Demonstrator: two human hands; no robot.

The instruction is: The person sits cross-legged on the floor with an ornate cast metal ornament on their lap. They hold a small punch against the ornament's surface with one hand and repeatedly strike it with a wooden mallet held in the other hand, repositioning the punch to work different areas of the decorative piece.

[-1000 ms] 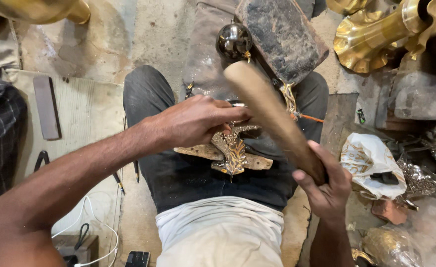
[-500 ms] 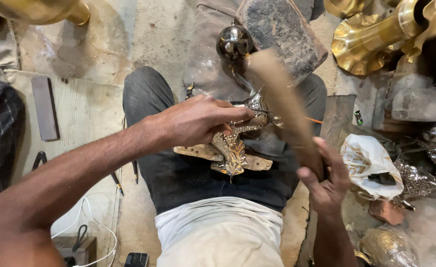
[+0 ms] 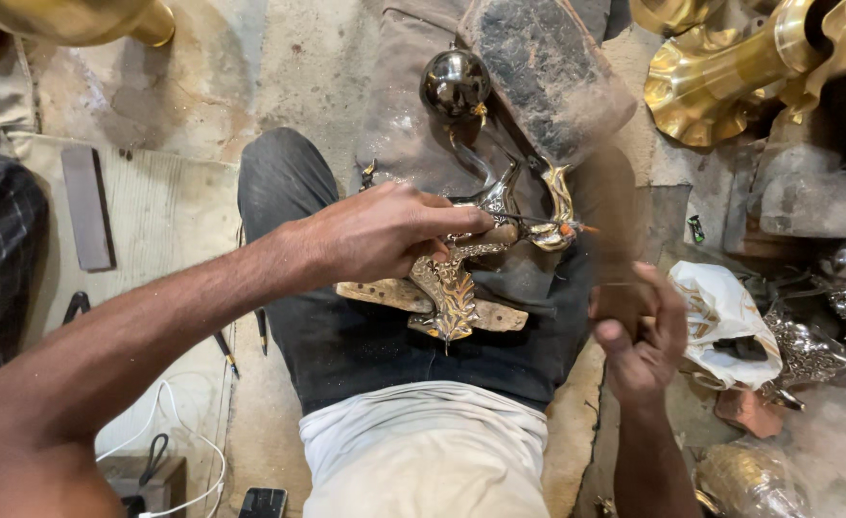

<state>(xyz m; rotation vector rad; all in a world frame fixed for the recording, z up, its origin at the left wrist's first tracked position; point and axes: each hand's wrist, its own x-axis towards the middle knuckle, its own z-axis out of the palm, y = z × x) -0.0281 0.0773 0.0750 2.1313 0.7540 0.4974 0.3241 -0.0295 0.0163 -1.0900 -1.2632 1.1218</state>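
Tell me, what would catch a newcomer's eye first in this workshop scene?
Probably the ornate brass piece, engraved with leafy patterns, lying on a wooden block across the person's lap at the centre, with the left hand pressing a thin tool against it. Just right of it, the right hand grips a wooden mallet blurred by motion. Large shiny brass vessels gleam in the top right corner.

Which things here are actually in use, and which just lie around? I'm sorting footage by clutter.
In use:
left hand pressing a thin chisel
ornate brass piece on a wooden block
right hand gripping a blurred wooden mallet

Lying about:
brass vessels
white plastic bag
dark flat bar
phone
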